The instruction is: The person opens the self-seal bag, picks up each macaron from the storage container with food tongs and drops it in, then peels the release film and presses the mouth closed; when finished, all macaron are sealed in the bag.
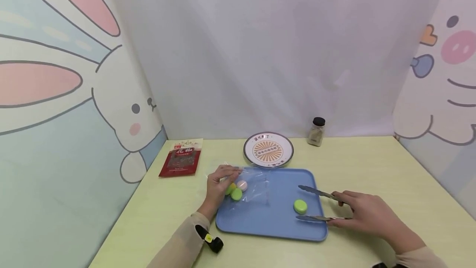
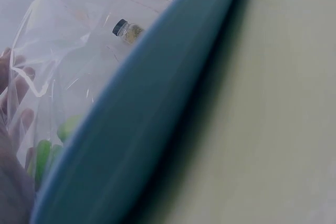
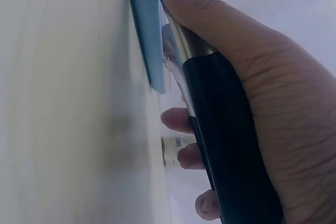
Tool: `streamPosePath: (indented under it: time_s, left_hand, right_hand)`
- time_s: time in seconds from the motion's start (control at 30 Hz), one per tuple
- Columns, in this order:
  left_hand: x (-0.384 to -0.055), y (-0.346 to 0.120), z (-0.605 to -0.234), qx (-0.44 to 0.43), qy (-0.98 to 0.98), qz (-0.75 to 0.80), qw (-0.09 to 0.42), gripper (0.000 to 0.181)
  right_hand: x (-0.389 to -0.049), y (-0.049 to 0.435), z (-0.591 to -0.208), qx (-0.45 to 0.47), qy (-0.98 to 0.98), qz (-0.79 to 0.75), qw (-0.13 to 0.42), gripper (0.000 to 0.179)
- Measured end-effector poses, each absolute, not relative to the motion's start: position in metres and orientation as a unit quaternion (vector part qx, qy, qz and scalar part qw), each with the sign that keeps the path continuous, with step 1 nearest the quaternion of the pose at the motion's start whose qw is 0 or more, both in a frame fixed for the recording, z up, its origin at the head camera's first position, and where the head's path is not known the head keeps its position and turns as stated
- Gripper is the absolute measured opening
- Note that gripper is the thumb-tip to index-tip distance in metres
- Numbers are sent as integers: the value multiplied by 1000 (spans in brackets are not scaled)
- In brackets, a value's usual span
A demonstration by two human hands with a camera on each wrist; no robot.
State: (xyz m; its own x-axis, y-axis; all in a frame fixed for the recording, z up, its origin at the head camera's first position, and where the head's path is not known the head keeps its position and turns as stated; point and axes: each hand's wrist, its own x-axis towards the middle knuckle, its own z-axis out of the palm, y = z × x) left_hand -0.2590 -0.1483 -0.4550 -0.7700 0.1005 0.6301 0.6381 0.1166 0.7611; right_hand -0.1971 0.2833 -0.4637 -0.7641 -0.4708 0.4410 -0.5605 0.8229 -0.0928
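Observation:
In the head view my right hand grips metal tongs with dark handles. The spread tong arms lie on either side of a green macaron on the right part of a blue tray. At the tray's left side my left hand holds a clear plastic bag. Inside the bag are another green macaron, a pale pink one and a yellow one, partly behind the fingers. The left wrist view shows fingers through the transparent film.
Behind the tray stands a round patterned plate. A black-capped spice jar is at the back right, and a red seasoning packet lies at the back left. A pale curtain closes off the table's far edge.

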Motion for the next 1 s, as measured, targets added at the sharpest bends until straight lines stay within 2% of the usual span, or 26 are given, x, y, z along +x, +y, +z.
streamPosePath:
  time_s: [0.4,0.57,0.87,1.0]
  left_hand:
    - [-258,-151,-453,-247,-723,-610,211,10]
    - [-257,-151,-455,-244,-726,-608,211,9]
    - [-257,-150,-454,-248,-724,-605,218,10]
    - [-258,-150,-454,-250,-724,-606,216,10]
  right_hand:
    - [-196,278,-460,228,-957,104,147,82]
    - [-196,276,-460,219,-959,101,147,84]
    - [-196,277,-462,223,-959,101,145,76]
    - [-196,278,-462,251,-950,104,155,55]
